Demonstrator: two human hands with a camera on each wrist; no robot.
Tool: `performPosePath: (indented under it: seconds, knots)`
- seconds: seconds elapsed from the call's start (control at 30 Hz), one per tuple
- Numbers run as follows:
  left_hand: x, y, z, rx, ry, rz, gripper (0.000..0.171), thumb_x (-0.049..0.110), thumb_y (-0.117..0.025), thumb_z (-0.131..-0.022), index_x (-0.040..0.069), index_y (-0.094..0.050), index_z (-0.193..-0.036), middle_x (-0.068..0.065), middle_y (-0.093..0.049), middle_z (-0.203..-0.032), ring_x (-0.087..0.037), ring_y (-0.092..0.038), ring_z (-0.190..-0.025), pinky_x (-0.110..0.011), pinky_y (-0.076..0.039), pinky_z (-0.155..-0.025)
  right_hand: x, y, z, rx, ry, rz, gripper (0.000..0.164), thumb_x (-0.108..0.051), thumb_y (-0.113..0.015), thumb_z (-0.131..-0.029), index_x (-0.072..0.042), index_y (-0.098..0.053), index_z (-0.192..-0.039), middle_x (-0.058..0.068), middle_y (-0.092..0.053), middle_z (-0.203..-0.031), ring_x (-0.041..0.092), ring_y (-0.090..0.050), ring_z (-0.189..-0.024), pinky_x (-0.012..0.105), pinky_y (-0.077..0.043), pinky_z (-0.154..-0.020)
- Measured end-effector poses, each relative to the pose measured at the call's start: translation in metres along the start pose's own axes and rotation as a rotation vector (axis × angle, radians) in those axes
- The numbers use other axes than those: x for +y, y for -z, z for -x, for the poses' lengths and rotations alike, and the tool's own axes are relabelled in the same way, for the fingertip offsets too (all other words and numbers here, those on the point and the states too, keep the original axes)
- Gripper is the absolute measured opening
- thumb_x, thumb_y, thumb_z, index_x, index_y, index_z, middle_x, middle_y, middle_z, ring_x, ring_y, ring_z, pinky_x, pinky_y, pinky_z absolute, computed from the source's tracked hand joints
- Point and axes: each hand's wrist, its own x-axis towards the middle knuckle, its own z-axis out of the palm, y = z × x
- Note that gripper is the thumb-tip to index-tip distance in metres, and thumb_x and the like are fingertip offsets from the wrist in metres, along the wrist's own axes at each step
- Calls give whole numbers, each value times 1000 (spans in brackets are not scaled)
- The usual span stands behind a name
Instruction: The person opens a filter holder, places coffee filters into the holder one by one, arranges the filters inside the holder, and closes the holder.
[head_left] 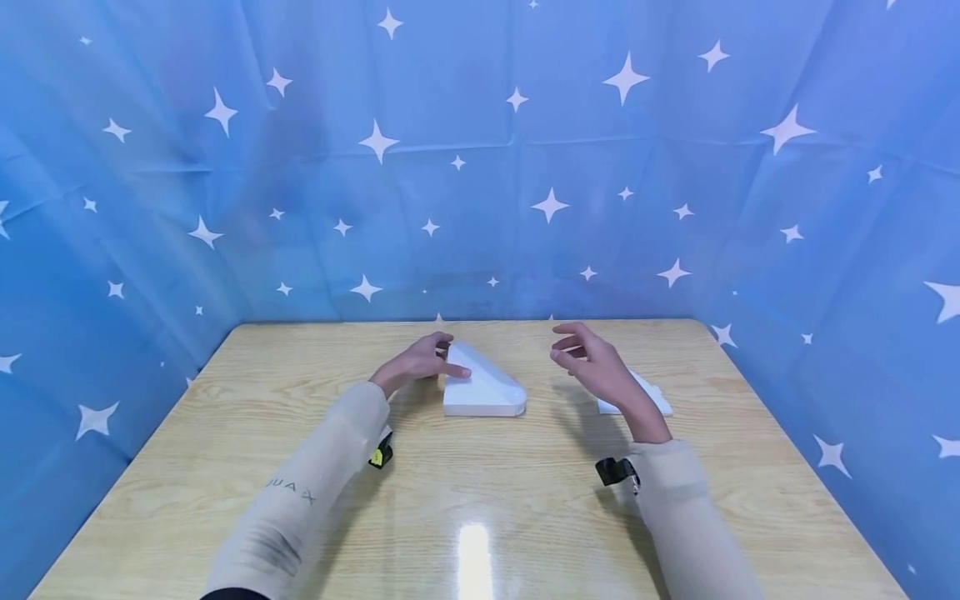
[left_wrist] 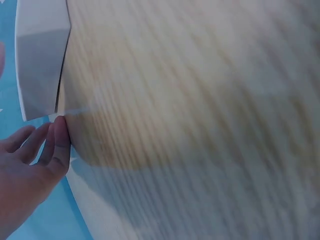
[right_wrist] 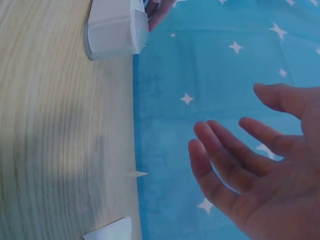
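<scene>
A white, roughly triangular box [head_left: 483,392] with a blunt corner lies near the middle of the table. My left hand [head_left: 420,362] is at its left side, the thumb reaching over the top face and the fingers beside the far left corner. Seen from the left wrist, the fingertips [left_wrist: 61,122] are low at the table, right by the end of the box [left_wrist: 42,65]. My right hand [head_left: 596,367] hovers over the table to the right of the box, fingers loosely bent, holding nothing. Beneath it lies a flat white piece [head_left: 654,396], partly covered by the hand and wrist.
The light wooden table [head_left: 420,508] ends at a blue curtain with white stars [head_left: 480,208], which hangs behind it and along both sides. A black wrist device [head_left: 615,471] hangs from the right wrist, and another [head_left: 381,450] from the left.
</scene>
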Motion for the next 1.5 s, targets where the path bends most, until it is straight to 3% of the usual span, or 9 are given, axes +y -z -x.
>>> performPosePath:
  seconds: [0.17,0.3,0.53,0.8,0.93,1.1,1.5]
  knots:
    - [1,4,-2,-43,12,17,100,29,-88,-83,7,-30,-162,-18,-42,-160,-33,-46,-142,-43,-49,-107,0,-3,-2,-18,-1,26,50,-29,-56,-107,-10,-44,-152,21,-61,-139,36,-62,-122,47,-57,-94]
    - [2,4,-2,-50,6,13,98,26,-89,-82,8,-34,-160,-16,-48,-154,-32,-49,-137,-42,-49,-106,1,-6,-2,-36,5,2,49,-27,-57,-107,-10,-45,-152,21,-61,-138,36,-63,-119,50,-58,-94]
    - [2,3,-1,-39,6,1,93,27,-89,-81,5,-40,-156,-15,-53,-148,-28,-54,-125,-34,-51,-92,-1,-8,-1,-57,8,-30,50,-24,-56,-107,-8,-44,-152,24,-61,-137,42,-63,-118,52,-58,-94]
    - [6,3,-2,-42,8,-39,90,25,-89,-82,3,-41,-154,-16,-55,-145,-30,-55,-127,-43,-49,-105,3,-8,0,-58,-3,-24,50,-24,-57,-106,-7,-45,-151,25,-62,-136,43,-63,-119,47,-58,-92]
    - [7,2,-3,-26,10,-57,87,25,-89,-82,3,-43,-153,-17,-56,-143,-30,-56,-124,-41,-50,-103,6,-9,-1,-64,-4,-16,50,-25,-57,-107,-7,-45,-151,24,-62,-136,43,-64,-118,46,-58,-92]
    - [8,1,-3,-7,24,-33,86,24,-89,-82,4,-44,-152,-17,-57,-141,-28,-56,-119,-36,-51,-93,8,-9,0,-77,-3,-25,50,-23,-57,-107,-7,-44,-152,24,-61,-136,43,-63,-118,48,-58,-93]
    - [11,-2,-3,25,47,64,83,18,-90,-79,9,-46,-149,-18,-57,-140,-29,-60,-119,-34,-55,-89,9,-8,1,-98,-4,-35,53,-24,-57,-107,-7,-41,-154,25,-60,-137,42,-63,-119,50,-58,-94]
